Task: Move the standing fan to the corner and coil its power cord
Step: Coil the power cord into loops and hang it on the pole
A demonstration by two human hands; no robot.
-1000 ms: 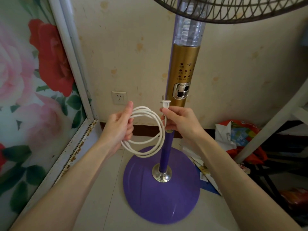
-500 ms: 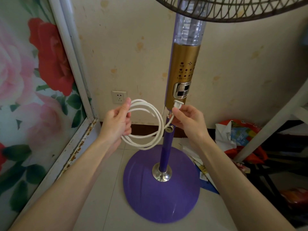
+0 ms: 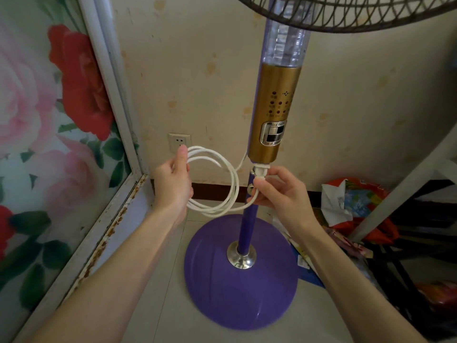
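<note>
The standing fan (image 3: 273,115) stands near the wall corner on a round purple base (image 3: 222,288), with a purple pole, gold control column and dark grille at the top edge. Its white power cord (image 3: 222,184) hangs in several loops in front of the pole. My left hand (image 3: 173,184) grips the left side of the loops. My right hand (image 3: 279,191) pinches the white plug (image 3: 260,170) right under the gold column, against the pole.
A wall socket (image 3: 179,142) sits on the stained wall behind the cord. A floral panel in a rusty white frame (image 3: 118,134) runs along the left. Bags and papers (image 3: 351,201) and a slanted white frame leg (image 3: 395,189) crowd the right.
My right hand has carried the plug up and right, from beside the loops to the pole under the gold column. My left hand has lifted the coil slightly.
</note>
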